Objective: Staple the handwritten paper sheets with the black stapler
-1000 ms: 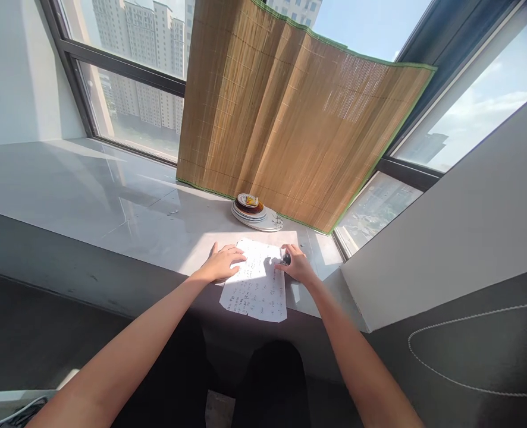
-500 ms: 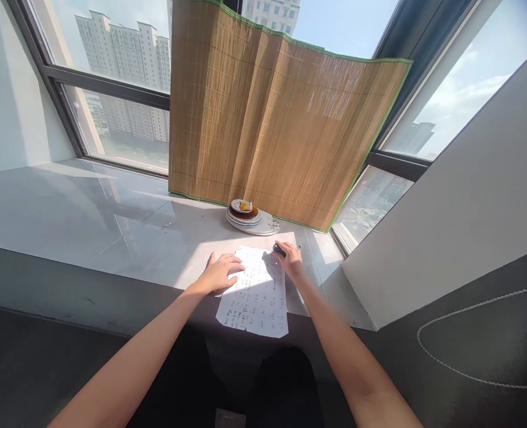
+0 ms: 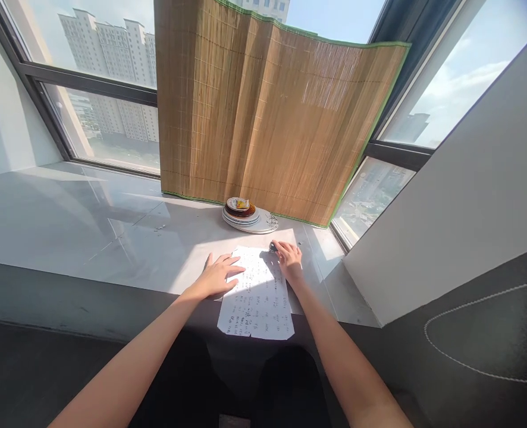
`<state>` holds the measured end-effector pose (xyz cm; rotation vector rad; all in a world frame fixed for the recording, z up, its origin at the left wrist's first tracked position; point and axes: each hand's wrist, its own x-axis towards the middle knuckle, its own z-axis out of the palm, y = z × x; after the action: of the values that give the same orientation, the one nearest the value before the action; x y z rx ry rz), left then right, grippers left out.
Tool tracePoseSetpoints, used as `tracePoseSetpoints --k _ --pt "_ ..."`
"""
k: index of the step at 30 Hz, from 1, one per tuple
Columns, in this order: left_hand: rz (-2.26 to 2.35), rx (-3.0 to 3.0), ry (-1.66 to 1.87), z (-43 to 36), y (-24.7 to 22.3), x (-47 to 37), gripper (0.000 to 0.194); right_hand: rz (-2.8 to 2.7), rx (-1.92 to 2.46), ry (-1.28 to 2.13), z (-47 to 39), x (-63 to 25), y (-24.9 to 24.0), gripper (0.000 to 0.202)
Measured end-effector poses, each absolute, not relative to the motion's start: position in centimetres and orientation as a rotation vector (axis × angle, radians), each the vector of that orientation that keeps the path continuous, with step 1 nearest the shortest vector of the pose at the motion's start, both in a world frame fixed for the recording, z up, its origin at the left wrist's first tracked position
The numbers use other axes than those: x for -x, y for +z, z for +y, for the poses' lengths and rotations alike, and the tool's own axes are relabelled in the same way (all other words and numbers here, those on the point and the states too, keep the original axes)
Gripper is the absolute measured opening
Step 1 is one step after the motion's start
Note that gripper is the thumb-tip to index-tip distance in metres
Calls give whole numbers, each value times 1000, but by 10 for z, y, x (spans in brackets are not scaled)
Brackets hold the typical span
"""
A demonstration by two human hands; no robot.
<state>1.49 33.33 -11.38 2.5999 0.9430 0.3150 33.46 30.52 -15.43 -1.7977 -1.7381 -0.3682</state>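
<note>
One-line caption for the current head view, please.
Left hand resting on a handwritten sheet, right hand gripping a small dark object, stacked plates beyond on the windowsill.

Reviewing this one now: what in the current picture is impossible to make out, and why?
All in the head view:
- Dark object: mostly covered by the right hand holding it; what it is cannot be told.
- Paper: its writing is too small to read; the left hand hides part of its left edge.
- Yellow item atop the plate stack: too small to identify.
- Cord: cut off by the right edge.
</note>
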Motion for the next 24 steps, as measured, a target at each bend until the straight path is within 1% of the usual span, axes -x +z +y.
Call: tracePoseSetpoints --k 8,14,19,24 --pt "952 -2593 307 334 -114 -16 43 -1816 1867 -449 304 -331 -150 49" --pt "962 -2590 313 334 -116 -16 42 -1806 1827 -425 297 -328 -147 52" --pt "955 -2575 325 334 -115 -17 43 -1793 1857 -434 296 -329 -148 60" --pt "954 -2569 328 332 -113 -18 45 -1800 1876 -409 297 -327 -147 59"
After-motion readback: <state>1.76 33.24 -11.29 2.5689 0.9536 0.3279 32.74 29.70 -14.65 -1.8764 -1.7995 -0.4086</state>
